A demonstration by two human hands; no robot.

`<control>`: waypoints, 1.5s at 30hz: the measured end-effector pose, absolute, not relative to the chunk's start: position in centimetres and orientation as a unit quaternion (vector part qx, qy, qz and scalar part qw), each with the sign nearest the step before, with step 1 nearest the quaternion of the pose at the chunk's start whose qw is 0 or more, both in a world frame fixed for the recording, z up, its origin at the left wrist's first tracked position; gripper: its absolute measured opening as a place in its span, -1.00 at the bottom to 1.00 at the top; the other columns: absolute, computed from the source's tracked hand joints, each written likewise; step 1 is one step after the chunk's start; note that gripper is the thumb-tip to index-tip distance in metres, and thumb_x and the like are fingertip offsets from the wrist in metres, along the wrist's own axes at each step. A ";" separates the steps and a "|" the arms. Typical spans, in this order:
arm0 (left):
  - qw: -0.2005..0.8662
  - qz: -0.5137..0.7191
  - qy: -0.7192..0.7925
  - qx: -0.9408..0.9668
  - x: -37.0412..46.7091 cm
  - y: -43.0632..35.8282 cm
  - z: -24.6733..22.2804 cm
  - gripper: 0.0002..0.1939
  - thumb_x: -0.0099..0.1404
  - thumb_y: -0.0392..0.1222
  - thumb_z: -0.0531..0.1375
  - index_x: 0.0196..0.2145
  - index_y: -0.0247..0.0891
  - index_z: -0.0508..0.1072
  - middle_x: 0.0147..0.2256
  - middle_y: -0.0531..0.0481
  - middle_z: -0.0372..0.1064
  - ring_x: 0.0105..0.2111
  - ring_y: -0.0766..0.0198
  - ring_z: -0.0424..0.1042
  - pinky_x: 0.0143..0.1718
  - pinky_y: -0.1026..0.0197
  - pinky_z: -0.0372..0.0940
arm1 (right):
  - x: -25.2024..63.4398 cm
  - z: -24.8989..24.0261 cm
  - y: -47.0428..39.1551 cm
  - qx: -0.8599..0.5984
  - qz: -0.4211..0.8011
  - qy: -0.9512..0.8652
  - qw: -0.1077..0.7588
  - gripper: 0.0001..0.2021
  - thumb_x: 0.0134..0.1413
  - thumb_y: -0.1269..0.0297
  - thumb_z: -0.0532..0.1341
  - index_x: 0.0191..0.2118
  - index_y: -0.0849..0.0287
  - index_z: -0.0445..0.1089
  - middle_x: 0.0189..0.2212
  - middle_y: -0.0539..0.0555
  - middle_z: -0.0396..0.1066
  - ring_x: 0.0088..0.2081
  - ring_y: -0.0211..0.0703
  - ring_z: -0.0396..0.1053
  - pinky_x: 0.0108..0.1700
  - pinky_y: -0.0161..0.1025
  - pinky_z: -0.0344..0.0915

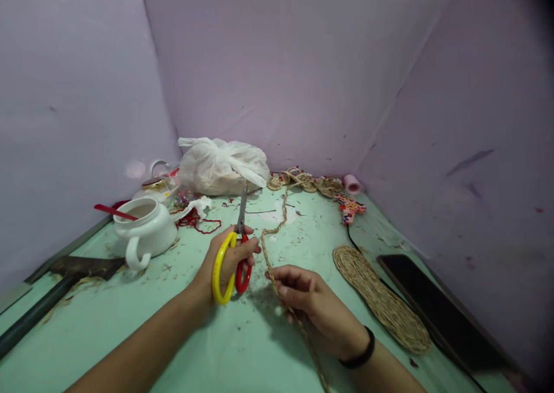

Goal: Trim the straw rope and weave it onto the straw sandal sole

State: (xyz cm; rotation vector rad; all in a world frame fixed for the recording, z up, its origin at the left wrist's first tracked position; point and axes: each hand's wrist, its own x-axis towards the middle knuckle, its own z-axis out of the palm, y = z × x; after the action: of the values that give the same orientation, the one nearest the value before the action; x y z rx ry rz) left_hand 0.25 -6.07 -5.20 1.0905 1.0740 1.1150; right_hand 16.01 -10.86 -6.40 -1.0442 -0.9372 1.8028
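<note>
Green tabletop below me, and along its middle lies the braided straw cord, long axis running front to back, kinked partway. Plaiting looks done along all I can see; its near end leaves view, so what's left I can't tell. To the right, a woven straw sole, seemingly complete, lies apart. My right hand pinches the cord narrowly; my left hand grips scissors, blades pointing away.
</note>
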 end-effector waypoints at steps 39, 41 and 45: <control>0.665 0.543 0.394 0.328 1.6 -5.3 -6.1 -0.55 -0.16 -0.36 0.26 -0.31 -0.23 0.16 -0.65 0.18 0.26 -0.65 0.40 0.29 -0.62 0.36 0.20 | 16.0 -6.8 -11.1 -0.361 0.742 -0.443 0.350 -0.76 -0.31 0.22 0.36 -0.47 0.26 0.39 -0.61 -0.02 0.36 -0.60 -0.35 0.25 -0.53 -0.37 0.18; 0.652 0.545 0.395 0.351 1.8 -5.7 -6.0 -0.57 -0.14 -0.33 0.26 -0.31 -0.22 0.16 -0.65 0.20 0.23 -0.67 0.41 0.26 -0.63 0.35 0.19 | 15.7 -6.9 -11.0 -0.367 0.738 -0.422 0.377 -0.73 -0.31 0.21 0.36 -0.43 0.26 0.41 -0.53 0.02 0.38 -0.56 -0.34 0.27 -0.48 -0.35 0.22; 0.621 0.552 0.398 0.390 2.2 -6.4 -5.9 -0.61 -0.13 -0.33 0.26 -0.34 -0.21 0.18 -0.64 0.22 0.21 -0.66 0.41 0.27 -0.63 0.35 0.19 | 15.1 -7.3 -11.0 -0.402 0.710 -0.395 0.422 -0.73 -0.31 0.18 0.36 -0.47 0.28 0.41 -0.62 -0.02 0.33 -0.61 -0.36 0.25 -0.50 -0.33 0.23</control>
State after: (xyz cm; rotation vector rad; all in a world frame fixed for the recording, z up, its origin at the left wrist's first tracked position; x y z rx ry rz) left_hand 2.24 -6.38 -5.88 0.8964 0.9146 1.2685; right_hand 15.08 -10.99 -7.30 -1.0058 -0.9886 1.7784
